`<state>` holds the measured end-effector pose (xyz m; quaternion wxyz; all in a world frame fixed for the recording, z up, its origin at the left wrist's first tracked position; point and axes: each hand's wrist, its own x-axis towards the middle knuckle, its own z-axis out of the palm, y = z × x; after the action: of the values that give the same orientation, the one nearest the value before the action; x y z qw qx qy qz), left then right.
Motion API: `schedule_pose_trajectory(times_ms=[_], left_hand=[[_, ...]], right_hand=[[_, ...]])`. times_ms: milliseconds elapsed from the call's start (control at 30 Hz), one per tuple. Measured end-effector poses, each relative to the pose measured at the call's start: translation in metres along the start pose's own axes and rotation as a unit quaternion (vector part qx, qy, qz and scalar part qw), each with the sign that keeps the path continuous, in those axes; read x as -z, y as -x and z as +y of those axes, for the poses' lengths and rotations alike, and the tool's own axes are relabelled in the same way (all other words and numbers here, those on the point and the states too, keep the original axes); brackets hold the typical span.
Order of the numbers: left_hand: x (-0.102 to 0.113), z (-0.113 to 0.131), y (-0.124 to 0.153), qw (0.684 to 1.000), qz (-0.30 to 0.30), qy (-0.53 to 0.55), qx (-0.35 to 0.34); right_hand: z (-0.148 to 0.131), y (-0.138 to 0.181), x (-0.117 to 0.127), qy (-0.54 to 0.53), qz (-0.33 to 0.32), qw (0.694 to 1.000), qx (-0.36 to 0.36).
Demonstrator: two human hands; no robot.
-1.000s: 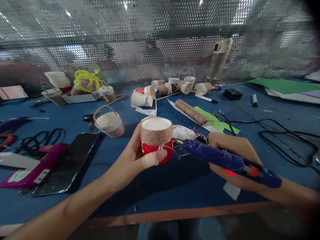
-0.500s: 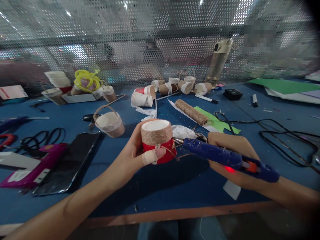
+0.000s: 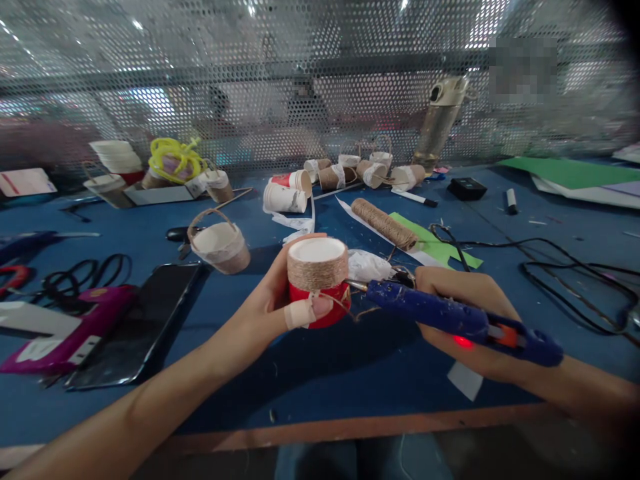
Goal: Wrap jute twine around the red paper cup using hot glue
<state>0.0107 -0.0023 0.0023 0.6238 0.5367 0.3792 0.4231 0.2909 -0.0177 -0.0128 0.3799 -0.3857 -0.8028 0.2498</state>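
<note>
My left hand (image 3: 280, 303) is wrapped round a red paper cup (image 3: 330, 310), its bandaged thumb pressing a strand of twine against the side. Jute twine (image 3: 317, 275) is wound round the cup's upper part, and a loose end trails off to the right. In my right hand (image 3: 460, 293) is a blue hot glue gun (image 3: 435, 310) with a red light on. Its metal nozzle (image 3: 356, 285) points left and is at the cup's right side, just below the wound twine; whether it touches I cannot tell.
A small twine-handled basket (image 3: 223, 247) stands left of the cup. Behind lie a twine roll (image 3: 384, 223), paper cups (image 3: 285, 198) and several wrapped cups. At left are a phone (image 3: 135, 327) and a purple item (image 3: 65, 340). A black cable (image 3: 550, 243) loops at right; a bottle (image 3: 440, 123) stands behind.
The cup has turned or shifted slightly to the right in my left hand. The glue gun has moved very little, its nozzle staying by the cup's side.
</note>
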Motion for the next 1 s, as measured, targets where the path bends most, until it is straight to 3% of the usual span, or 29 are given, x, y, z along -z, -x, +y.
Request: schedule_pose_trajectory(times_ms=[1000], left_hand=[[-0.004,0.011,0.006,0.994,0.017,0.064,0.092]], right_hand=[[-0.006,-0.007,0.002,-0.028,0.003,1.0,-0.01]])
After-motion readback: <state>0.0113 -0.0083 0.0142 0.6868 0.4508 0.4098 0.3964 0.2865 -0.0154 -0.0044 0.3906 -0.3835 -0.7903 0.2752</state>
